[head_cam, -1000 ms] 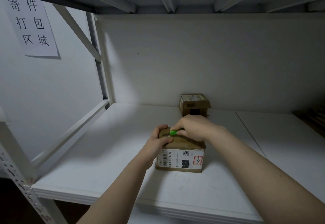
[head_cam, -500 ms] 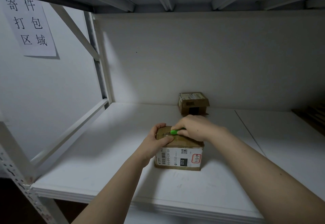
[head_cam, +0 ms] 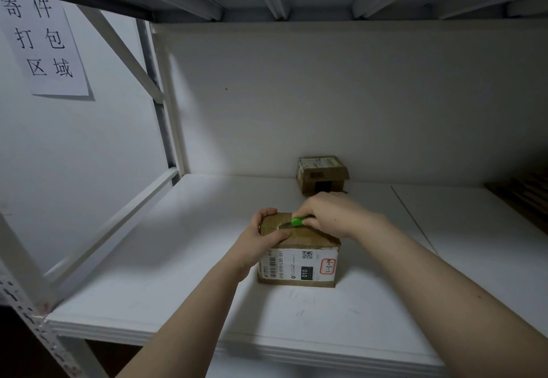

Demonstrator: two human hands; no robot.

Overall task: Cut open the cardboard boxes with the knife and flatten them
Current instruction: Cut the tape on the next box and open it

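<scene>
The near box [head_cam: 298, 254] sits mid-shelf [head_cam: 178, 288]. The left hand [head_cam: 262, 239] grips its left top corner; the right hand [head_cam: 329, 214] clamps the knife [head_cam: 296, 222] on the taped top. It looks light and stiff, best held by its corners.

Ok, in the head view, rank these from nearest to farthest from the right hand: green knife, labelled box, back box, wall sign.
1. green knife: gripped in the right hand.
2. labelled box: directly under that hand.
3. back box: farther back, beyond the hand.
4. wall sign: far up on the left.
</scene>
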